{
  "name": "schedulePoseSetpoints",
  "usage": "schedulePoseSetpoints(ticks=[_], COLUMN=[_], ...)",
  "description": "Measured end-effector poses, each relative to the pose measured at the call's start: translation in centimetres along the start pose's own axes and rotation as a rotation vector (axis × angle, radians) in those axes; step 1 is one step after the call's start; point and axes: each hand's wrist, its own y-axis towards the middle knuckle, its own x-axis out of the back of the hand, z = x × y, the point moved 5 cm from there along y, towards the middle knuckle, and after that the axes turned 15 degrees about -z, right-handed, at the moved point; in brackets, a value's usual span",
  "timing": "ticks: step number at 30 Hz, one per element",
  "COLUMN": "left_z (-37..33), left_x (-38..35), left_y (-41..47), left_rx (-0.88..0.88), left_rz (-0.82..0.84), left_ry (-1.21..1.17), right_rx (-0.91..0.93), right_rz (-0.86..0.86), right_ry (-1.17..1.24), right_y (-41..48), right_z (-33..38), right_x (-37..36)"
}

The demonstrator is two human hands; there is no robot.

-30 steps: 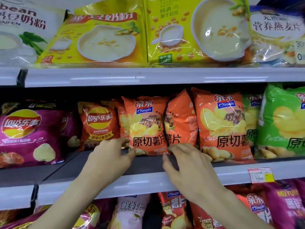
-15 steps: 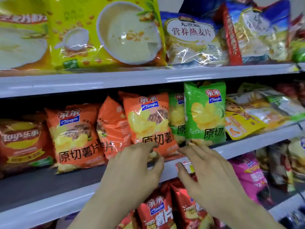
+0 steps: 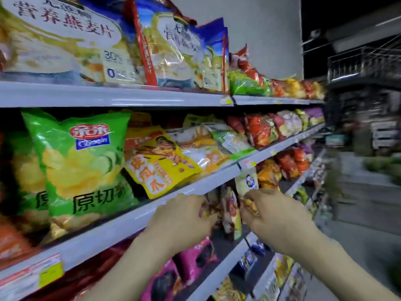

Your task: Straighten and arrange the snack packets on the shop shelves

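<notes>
Head view: left hand [image 3: 180, 218] around brown packet [image 3: 212, 203], right hand [image 3: 277, 216] around pale packet [image 3: 247, 181].

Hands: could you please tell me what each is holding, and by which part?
Right hand pinches the pale packet by its lower end; left hand grips a dark packet by its left edge.

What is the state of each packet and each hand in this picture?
left hand, fingers curled at a brown packet, grip unclear.
right hand, pinches the pale packet.
pale packet, upright below the middle shelf.
green chip packet, upright on the middle shelf.
yellow packet, lying tilted, not upright.
</notes>
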Motion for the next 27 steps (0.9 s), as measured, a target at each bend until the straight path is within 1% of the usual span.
schedulePoseSetpoints(ticks=[3, 8, 12, 15, 21, 24, 27], left_z=[-3.6, -9.7, -14.0, -16.7, -21.6, -24.6, -28.3], left_x=[-4.0, -10.4, -15.9, -20.1, -26.5, -29.8, -32.5], left_y=[4.3, 10.5, 15.2, 18.9, 25.8, 28.3, 30.4], left_rx=[-0.031, -0.070, -0.115, -0.159, -0.228, -0.283, -0.350], left_rz=[0.059, 0.094, 0.178, 0.248, 0.266, 0.311, 0.302], left_ry=[-0.028, -0.097, -0.139, -0.156, -0.246, -0.280, -0.309], right_rx=[-0.062, -0.143, -0.216, -0.312, -0.442, -0.522, -0.573], right_rz=[0.014, 0.068, 0.143, 0.214, 0.257, 0.312, 0.313], right_ry=[-0.021, -0.062, -0.092, -0.129, -0.246, -0.258, -0.299], right_y=[1.5, 3.9, 6.0, 7.6, 10.4, 10.4, 10.0], right_z=[-5.9, -13.9, -19.1, -23.2, -30.5, -34.6, -38.9], right_x=[-1.4, -4.3, -6.4, -8.2, -10.8, -11.7, -11.9])
